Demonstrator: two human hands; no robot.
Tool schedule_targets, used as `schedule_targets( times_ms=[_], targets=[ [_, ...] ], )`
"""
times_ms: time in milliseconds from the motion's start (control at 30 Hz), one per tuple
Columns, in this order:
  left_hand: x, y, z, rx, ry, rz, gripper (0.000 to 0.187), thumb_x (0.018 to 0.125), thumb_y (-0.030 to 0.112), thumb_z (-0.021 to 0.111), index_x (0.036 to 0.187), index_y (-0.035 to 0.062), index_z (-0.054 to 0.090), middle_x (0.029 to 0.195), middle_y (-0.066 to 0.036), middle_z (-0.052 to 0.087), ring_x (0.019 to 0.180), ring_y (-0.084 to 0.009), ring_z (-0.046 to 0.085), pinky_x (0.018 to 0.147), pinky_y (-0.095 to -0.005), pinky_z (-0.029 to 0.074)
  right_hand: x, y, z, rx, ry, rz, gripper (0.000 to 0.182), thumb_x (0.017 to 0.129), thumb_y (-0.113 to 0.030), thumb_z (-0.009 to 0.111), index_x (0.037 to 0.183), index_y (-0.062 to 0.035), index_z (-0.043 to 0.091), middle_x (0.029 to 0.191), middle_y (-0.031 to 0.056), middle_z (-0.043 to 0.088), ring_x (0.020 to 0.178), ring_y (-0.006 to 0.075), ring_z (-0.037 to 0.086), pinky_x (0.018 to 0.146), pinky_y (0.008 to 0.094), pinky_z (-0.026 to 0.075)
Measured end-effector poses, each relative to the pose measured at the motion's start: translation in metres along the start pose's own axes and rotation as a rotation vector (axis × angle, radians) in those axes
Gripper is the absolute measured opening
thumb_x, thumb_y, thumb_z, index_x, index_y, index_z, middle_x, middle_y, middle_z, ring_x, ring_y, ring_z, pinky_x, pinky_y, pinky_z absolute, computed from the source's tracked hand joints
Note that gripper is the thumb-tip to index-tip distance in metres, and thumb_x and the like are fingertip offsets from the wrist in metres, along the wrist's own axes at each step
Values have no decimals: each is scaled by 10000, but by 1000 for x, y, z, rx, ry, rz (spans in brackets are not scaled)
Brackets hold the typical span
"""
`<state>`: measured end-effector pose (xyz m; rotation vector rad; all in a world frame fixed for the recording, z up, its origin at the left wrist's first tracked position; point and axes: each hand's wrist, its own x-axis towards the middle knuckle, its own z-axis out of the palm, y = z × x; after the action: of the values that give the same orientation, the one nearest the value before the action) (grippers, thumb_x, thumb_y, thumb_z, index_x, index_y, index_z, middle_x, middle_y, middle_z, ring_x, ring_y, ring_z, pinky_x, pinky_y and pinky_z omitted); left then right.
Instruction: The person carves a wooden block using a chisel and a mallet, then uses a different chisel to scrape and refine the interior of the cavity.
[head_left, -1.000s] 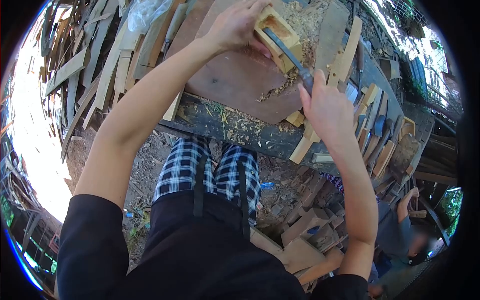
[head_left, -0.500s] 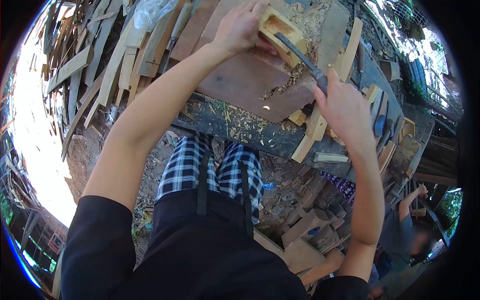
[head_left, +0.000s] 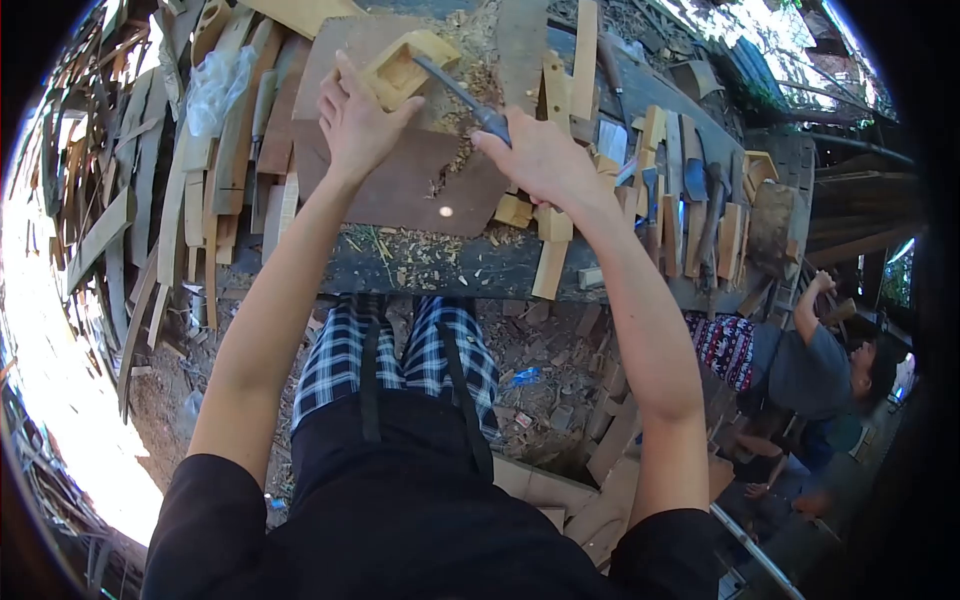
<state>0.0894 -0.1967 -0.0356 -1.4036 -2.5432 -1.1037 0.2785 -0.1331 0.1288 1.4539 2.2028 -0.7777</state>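
A hollowed block of pale yellow wood lies tilted on a brown board at the top of the head view. My left hand is at its near left end, fingers spread and thumb apart, palm close to the wood; any contact is hard to make out. In my right hand is a chisel with a long dark blade and a dark grip, my fingers wrapped round the handle. Its tip rests at the edge of the block's hollow. Wood shavings lie around the block and along the blade.
The brown board sits on a dark workbench strewn with chips. Tools and wood pieces line the right side. Long wood strips and a plastic bag are at left. Another person is at the far right.
My left hand has loosened from the block, its fingers now spread. The block has turned somewhat, and the chisel stays at its hollow. The camera view has shifted, bringing more of the right bench into sight.
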Motion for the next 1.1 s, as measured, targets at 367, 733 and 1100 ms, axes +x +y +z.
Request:
schedule_targets(
  times_ms=[367,733,1100],
  targets=[
    [108,-9,-70,228,-1012,228,1204,559,456,935,1553,180,313,1504,-177,399,1328,-370,492,1119,-543,380,7,-8,-23,-507,210,-171,434,987,-438,580,1176,-48,591,915,188,737,901,376,729,759,471,591],
    [103,-23,-25,15,-773,751,1360,490,544,931,1596,190,224,1629,-158,240,1504,-395,230,1229,-550,232,-13,-30,-47,-682,155,-293,356,978,-391,596,1060,-46,565,787,198,706,777,409,708,671,502,560],
    [69,-25,-12,-246,-448,561,1143,625,539,847,1533,100,309,1506,-181,390,1461,-376,299,1201,-531,240,14,-19,42,-200,266,-99,443,1013,-440,519,1048,1,547,782,266,691,814,479,693,734,553,549]
  ],
)
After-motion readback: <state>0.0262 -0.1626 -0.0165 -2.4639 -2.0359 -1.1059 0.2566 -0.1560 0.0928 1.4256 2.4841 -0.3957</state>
